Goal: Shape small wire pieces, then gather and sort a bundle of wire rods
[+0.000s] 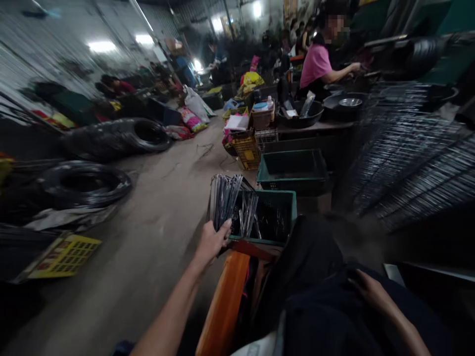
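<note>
My left hand (215, 237) is closed around the lower end of an upright bundle of thin metal rods (224, 200), at the left side of a green plastic crate (295, 200). A smaller bunch of rods (248, 213) leans inside that crate, beside the held bundle. On the dark cloth over my leg lies my right hand (367, 286), its fingers stretched out and holding nothing; the fingertips are dim and partly lost against the cloth.
Another green crate (293, 180) stands just beyond. An orange wooden bench (224, 306) is below my left arm. Wire racks (419, 153) rise at right, blurred. Black wire coils (85, 183) and a yellow crate (67, 254) lie left. A person in pink (315, 64) works behind basins.
</note>
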`<action>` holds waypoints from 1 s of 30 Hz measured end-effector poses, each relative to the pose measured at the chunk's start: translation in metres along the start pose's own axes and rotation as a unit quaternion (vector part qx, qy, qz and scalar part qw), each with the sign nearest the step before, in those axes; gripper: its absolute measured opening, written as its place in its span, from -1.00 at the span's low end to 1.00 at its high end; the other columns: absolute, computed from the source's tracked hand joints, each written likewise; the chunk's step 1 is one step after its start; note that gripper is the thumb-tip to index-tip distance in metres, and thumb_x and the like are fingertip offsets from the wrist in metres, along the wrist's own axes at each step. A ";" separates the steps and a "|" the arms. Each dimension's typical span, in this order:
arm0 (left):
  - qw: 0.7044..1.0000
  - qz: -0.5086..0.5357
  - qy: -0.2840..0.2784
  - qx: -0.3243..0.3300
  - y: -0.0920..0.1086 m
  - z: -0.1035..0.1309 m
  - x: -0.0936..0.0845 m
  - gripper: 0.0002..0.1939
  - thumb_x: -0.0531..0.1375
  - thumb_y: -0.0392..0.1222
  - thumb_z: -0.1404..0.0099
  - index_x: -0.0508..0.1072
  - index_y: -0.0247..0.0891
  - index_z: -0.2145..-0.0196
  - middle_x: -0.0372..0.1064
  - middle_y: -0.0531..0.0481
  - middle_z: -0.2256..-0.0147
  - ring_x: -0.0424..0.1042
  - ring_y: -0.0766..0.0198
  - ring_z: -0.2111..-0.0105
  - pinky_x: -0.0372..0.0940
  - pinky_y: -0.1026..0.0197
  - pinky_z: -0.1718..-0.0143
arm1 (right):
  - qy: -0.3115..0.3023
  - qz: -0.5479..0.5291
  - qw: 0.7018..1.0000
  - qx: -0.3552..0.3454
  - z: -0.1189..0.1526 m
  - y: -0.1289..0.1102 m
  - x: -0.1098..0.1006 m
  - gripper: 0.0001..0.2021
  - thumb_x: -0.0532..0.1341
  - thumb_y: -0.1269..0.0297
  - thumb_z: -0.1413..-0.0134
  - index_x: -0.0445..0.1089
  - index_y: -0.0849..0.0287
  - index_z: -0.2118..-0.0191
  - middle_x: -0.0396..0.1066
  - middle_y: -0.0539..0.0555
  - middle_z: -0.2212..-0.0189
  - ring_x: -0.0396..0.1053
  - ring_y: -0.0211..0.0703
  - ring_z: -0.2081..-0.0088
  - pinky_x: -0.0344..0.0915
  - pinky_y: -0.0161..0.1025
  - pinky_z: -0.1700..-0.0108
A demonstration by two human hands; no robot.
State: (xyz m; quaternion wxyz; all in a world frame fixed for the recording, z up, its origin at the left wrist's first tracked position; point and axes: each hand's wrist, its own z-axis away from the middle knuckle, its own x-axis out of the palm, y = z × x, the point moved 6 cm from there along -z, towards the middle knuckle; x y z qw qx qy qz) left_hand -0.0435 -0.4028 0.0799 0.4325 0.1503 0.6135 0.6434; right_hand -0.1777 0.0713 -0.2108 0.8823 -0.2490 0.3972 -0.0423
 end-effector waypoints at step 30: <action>0.913 -0.374 -0.159 0.036 0.014 -0.044 0.046 -0.01 -0.07 0.57 -0.06 0.33 -0.44 -0.01 0.33 -0.22 -0.01 0.31 0.05 -0.02 0.18 0.21 -0.05 | 0.335 -0.239 0.902 -0.132 0.083 -0.006 -0.150 -0.40 0.07 -0.16 -0.15 0.44 0.25 -0.04 0.39 0.19 0.05 0.40 -0.04 0.06 0.36 -0.23 0.02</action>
